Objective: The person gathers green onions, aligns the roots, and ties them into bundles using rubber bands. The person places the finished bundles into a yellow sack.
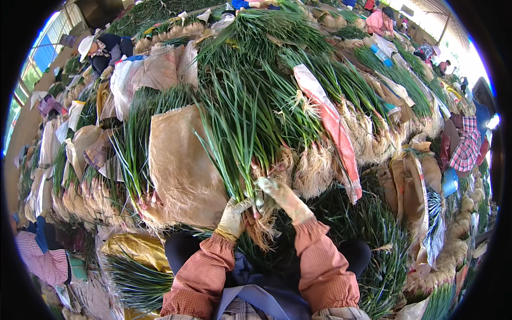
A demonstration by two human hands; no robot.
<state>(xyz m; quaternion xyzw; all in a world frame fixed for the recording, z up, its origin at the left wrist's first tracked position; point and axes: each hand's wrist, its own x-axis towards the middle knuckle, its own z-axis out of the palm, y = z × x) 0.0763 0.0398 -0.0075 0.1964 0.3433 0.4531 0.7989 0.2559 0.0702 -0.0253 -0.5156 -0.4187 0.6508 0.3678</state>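
My left hand, in a pale, stained glove, grips a small bunch of spring onions low on the stems. Their green leaves point away from me, and the stringy roots hang toward my lap. My right hand, also gloved, has its fingertips at the stems just right of the left hand. Whether those fingers pinch a stem is hard to see. Left of the bunch lies a brown woven sheet. Behind and right of it are more spring onions with bushy pale roots.
A red and white plastic strip lies across the onions at right. Loose green leaves cover the ground by my right knee. A yellow plastic sack lies at my left. Several people sit among the rows, one in a white hat.
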